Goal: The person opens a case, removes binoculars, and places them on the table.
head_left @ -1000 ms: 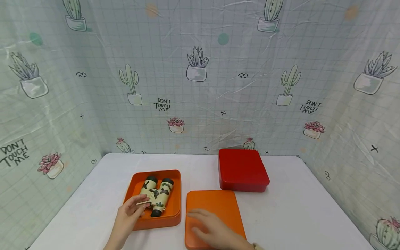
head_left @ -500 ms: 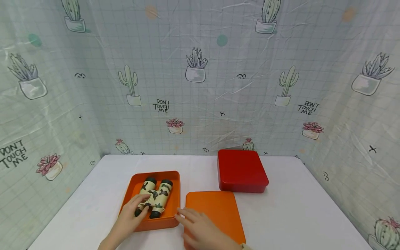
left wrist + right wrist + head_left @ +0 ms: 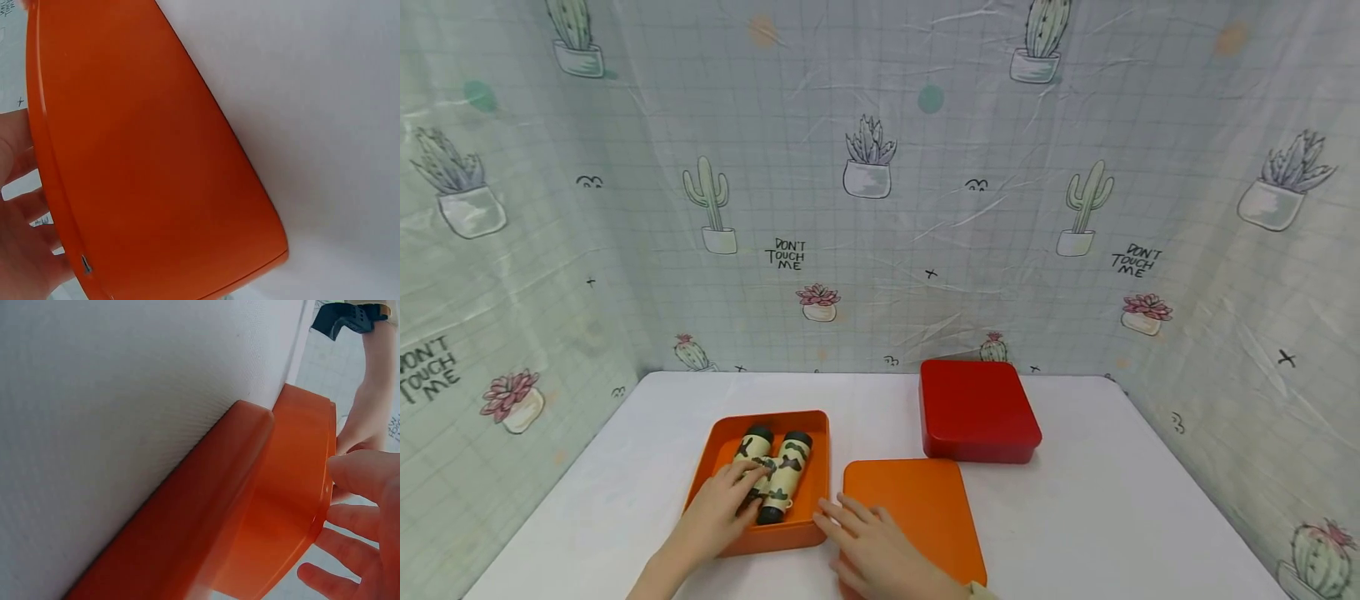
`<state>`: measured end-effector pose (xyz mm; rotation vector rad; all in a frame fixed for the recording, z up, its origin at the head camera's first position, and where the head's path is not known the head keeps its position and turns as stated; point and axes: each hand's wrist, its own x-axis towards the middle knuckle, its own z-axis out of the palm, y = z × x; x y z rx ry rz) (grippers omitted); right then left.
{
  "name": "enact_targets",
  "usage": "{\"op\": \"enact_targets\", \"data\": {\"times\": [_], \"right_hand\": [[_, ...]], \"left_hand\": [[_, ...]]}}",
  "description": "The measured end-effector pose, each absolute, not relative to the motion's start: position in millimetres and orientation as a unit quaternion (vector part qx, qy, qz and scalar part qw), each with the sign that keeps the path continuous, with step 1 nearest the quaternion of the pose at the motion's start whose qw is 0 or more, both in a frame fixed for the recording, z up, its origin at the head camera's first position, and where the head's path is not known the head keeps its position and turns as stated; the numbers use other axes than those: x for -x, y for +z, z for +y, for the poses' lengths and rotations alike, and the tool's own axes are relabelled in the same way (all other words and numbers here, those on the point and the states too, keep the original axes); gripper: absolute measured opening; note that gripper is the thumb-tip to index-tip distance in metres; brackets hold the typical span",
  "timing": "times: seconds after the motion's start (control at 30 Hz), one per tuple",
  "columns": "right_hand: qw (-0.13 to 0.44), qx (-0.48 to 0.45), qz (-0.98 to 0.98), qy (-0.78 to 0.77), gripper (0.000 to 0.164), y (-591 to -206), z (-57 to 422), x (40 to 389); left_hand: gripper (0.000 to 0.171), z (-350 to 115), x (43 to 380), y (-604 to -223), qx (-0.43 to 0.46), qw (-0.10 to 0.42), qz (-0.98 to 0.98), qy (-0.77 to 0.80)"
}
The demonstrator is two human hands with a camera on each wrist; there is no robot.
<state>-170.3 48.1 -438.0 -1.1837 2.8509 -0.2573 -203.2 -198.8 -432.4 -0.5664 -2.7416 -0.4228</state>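
Camouflage-patterned binoculars point(image 3: 787, 473) with black ends lie in an open orange box point(image 3: 775, 542). My left hand point(image 3: 709, 512) reaches over the box's near left side, fingertips at the middle of the binoculars, covering part of the left barrel. In the left wrist view, the box's outer wall point(image 3: 144, 137) hides much of that hand, whose fingers look spread. My right hand point(image 3: 883, 548) is above an orange lid point(image 3: 917, 492), fingers extended toward the box's near right corner. Its spread fingers point(image 3: 350, 472) overlap the box rim in the right wrist view, holding nothing.
A closed red box point(image 3: 979, 408) stands farther back on the right of the white table point(image 3: 1097, 500). Behind and at both sides hangs a cloth point(image 3: 880, 225) printed with cacti. A dark strap point(image 3: 350, 317) shows on the left arm.
The left hand has moved farther over the binoculars, its fingertips now at their middle. The right hand has shifted left from over the lid toward the box corner.
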Motion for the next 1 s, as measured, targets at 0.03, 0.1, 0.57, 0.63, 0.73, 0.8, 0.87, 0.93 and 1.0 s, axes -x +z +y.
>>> {"op": "enact_targets", "data": {"times": [0.03, 0.1, 0.57, 0.63, 0.73, 0.8, 0.87, 0.93, 1.0], "right_hand": [[0.021, 0.383, 0.920, -0.083, 0.054, -438.4, 48.1, 170.7], [0.023, 0.383, 0.920, -0.084, 0.054, -438.7, 48.3, 171.6], [0.026, 0.386, 0.919, -0.081, 0.058, -445.2, 49.4, 173.9], [0.028, 0.385, 0.919, -0.081, 0.059, -445.2, 49.3, 173.8], [0.024, 0.386, 0.919, -0.080, 0.059, -445.5, 49.4, 173.8], [0.020, 0.388, 0.918, -0.078, 0.060, -445.6, 49.5, 173.8], [0.015, 0.391, 0.917, -0.076, 0.060, -445.8, 49.8, 173.6], [0.015, 0.392, 0.917, -0.076, 0.060, -445.6, 49.8, 173.6], [0.015, 0.393, 0.917, -0.075, 0.060, -445.4, 49.9, 173.7]], "left_hand": [[0.039, -199.7, 204.6, -432.5, 0.201, 0.153, -0.958, -0.137], [0.042, -201.3, 207.5, -432.2, 0.207, 0.148, -0.960, -0.118], [0.059, -201.6, 224.7, -430.7, 0.224, 0.090, -0.970, -0.043], [0.061, -200.8, 226.6, -432.1, 0.220, 0.088, -0.970, -0.047], [0.063, -200.1, 230.1, -435.0, 0.221, 0.092, -0.970, -0.044], [0.065, -200.0, 232.3, -437.1, 0.221, 0.092, -0.970, -0.044], [0.066, -200.4, 234.2, -439.1, 0.219, 0.092, -0.970, -0.043], [0.068, -200.8, 235.6, -441.0, 0.217, 0.090, -0.971, -0.041], [0.069, -201.4, 236.5, -442.8, 0.215, 0.090, -0.972, -0.040]]}}
